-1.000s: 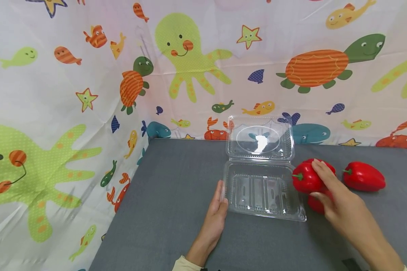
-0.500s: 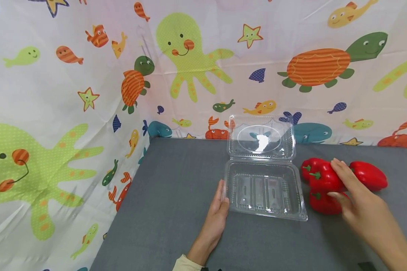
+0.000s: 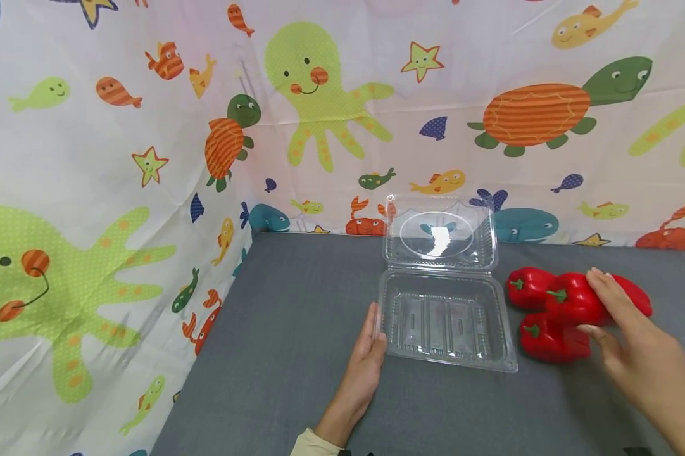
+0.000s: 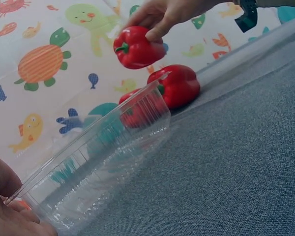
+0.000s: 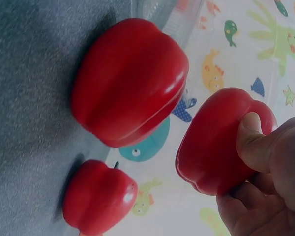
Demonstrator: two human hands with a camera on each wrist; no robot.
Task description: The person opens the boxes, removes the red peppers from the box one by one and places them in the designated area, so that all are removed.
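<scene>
A clear plastic clamshell container lies unfolded on the grey table, its lid leaning up at the back. At the container's left side, my left hand pinches the rim between thumb and fingers, as the left wrist view also shows. To the right, my right hand grips a red bell pepper by its blunt end, stem pointing left. That pepper is raised off the table, seen clearly in the right wrist view. Below and around it rest three more red bell peppers, one partly covered by the hand.
The resting peppers sit at the container's right: one at the back, one in front, one farther right. A curtain printed with sea animals hangs behind and along the left of the grey table.
My right hand has carried its bell pepper rightward, away from the container's right edge, uncovering the peppers at the back and front. My left hand stays at the container.
</scene>
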